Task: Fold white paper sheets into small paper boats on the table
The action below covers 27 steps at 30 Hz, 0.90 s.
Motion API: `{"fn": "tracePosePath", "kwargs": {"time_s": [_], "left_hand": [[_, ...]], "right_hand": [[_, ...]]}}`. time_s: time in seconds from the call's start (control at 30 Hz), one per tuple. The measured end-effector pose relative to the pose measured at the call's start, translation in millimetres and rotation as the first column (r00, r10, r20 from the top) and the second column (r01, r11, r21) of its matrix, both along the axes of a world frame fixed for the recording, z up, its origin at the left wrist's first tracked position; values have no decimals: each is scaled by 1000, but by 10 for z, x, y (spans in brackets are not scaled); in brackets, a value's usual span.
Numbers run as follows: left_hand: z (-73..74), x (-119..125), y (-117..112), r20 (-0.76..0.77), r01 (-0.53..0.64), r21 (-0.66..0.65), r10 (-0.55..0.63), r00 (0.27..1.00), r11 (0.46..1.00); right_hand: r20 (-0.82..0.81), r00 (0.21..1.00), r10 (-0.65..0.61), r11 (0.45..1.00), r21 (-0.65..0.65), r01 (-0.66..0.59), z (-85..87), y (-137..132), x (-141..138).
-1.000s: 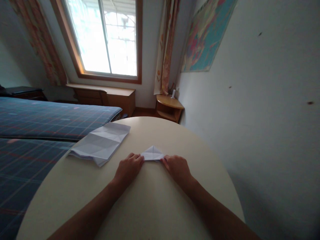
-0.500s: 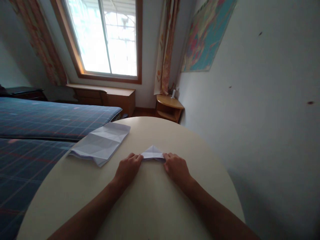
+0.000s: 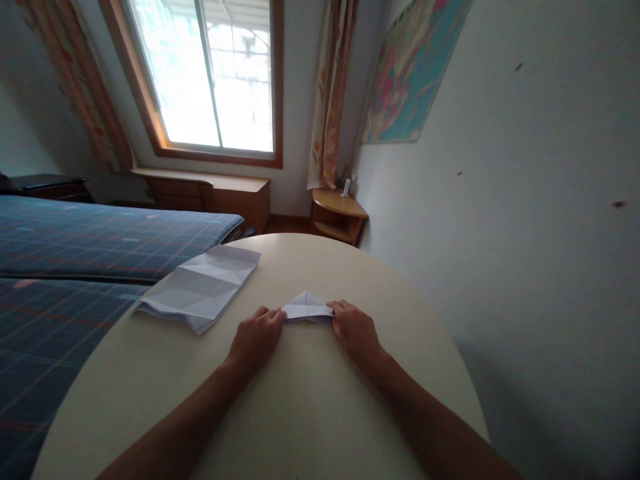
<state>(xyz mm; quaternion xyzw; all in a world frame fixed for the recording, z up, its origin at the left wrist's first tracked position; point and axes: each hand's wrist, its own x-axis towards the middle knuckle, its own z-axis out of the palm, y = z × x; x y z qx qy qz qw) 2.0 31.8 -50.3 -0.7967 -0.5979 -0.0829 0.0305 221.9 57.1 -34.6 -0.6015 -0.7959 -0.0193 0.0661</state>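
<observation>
A small piece of folded white paper (image 3: 307, 310) lies on the round cream table (image 3: 320, 393), with a pointed top and a flat band along its near side. My left hand (image 3: 257, 337) is closed on its left end, thumb and fingers pinching the corner. At the opposite end my right hand (image 3: 354, 328) pinches the right corner. My fingertips hide both ends of the paper.
Creased white sheets (image 3: 203, 287) lie at the table's left edge. A bed with a blue plaid mattress (image 3: 100, 233) adjoins the table on the left. The white wall (image 3: 525, 267) rises on the right, and a small wooden corner shelf (image 3: 340, 203) stands beyond the table.
My right hand has shifted slightly to the right along the folded paper, and more of its right end shows. The left hand stays in place.
</observation>
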Motion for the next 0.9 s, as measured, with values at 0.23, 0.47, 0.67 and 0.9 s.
{"fn": "tracePosePath", "kwargs": {"time_s": [0.23, 0.47, 0.67, 0.9], "left_hand": [[8, 10, -3, 20, -18, 33, 17, 1000, 999], [4, 3, -6, 7, -143, 48, 143, 990, 989], [44, -16, -25, 3, -214, 162, 217, 976, 963], [8, -76, -2, 104, -132, 311, 104, 989, 941]], "right_hand": [[-151, 988, 44, 996, 80, -32, 6, 32, 13], [-286, 943, 171, 969, 221, -109, -20, 56, 14], [-360, 897, 255, 940, 309, -143, -14, 38, 5], [-331, 930, 158, 985, 113, -127, -32, 60, 18]]}}
